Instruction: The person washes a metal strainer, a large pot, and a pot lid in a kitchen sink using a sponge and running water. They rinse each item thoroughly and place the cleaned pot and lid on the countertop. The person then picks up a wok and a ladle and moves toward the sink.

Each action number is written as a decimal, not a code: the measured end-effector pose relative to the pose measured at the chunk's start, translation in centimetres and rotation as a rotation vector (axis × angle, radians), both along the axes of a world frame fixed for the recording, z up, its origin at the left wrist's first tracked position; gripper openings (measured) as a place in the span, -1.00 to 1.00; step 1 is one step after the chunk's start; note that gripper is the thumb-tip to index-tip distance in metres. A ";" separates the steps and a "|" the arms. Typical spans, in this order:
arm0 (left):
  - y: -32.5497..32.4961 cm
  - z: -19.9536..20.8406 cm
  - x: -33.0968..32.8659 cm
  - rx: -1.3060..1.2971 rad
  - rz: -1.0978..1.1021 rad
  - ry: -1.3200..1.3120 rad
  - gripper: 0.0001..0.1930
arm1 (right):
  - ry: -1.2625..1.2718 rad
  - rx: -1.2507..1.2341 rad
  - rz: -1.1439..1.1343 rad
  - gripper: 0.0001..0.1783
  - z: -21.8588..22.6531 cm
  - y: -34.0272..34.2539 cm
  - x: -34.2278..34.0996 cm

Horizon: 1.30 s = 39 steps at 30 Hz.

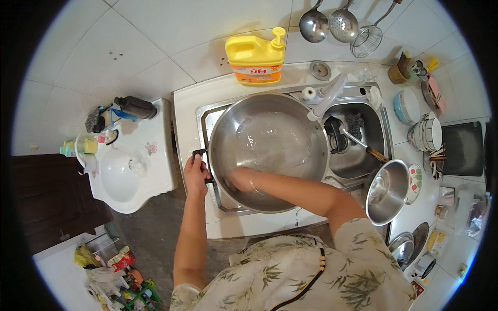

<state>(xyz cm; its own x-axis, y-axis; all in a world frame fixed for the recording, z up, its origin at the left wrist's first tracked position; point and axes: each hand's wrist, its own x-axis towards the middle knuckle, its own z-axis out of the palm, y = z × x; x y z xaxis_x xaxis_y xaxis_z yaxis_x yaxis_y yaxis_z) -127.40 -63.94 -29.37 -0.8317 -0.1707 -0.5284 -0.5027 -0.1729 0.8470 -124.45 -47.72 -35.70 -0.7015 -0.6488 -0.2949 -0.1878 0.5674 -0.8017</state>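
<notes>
A large steel wok (270, 124) fills the left basin of the sink, with water and foam in its bottom. My left hand (195, 176) is shut on the wok's black side handle (199, 153) at its left rim. My right hand (239, 180) is inside the wok near its front wall, fingers curled against the wet metal; whether it holds a cloth or scrubber is hidden. The white tap spout (327, 98) reaches over the wok's right rim.
A yellow detergent jug (255, 57) stands behind the sink. A dark pan and scrubber lie in the right basin (358, 150). A steel bowl (386, 192), stacked bowls (426, 133) and plates crowd the right counter. A white washbasin (129, 166) stands at left; ladles (332, 23) hang on the wall.
</notes>
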 end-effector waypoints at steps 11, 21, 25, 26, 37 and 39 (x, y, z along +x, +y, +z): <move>-0.2 0.0 -0.4 0.015 -0.025 -0.032 -0.82 | 0.216 0.434 -0.632 -0.74 -2.3 10.0 -8.3; -0.3 -0.4 -0.3 0.015 -0.042 -0.004 -0.79 | 0.025 -0.210 -0.493 -0.68 -1.1 1.6 -1.5; -0.1 -0.4 -0.3 -0.005 -0.022 0.004 -0.78 | -0.168 -0.265 -0.400 -0.66 0.5 -1.7 0.7; -0.3 -0.3 -0.1 -0.002 -0.016 -0.001 -0.77 | -0.255 -0.220 -0.228 -0.64 2.0 -0.4 1.9; 0.0 0.1 0.1 0.054 0.061 0.007 -0.82 | -0.540 0.173 0.302 -0.21 9.2 6.5 6.3; -0.1 -0.3 -0.1 0.051 0.068 0.001 -0.81 | -0.543 -0.201 -0.014 -0.11 9.1 2.4 5.3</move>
<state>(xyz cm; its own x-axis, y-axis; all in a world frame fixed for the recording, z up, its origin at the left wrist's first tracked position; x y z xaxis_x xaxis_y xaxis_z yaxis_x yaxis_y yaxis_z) -127.48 -63.99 -29.63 -0.8198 -0.1996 -0.5368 -0.4871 -0.2499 0.8368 -119.13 -45.33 -26.60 -0.4930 -0.7212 -0.4866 0.2865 0.3935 -0.8735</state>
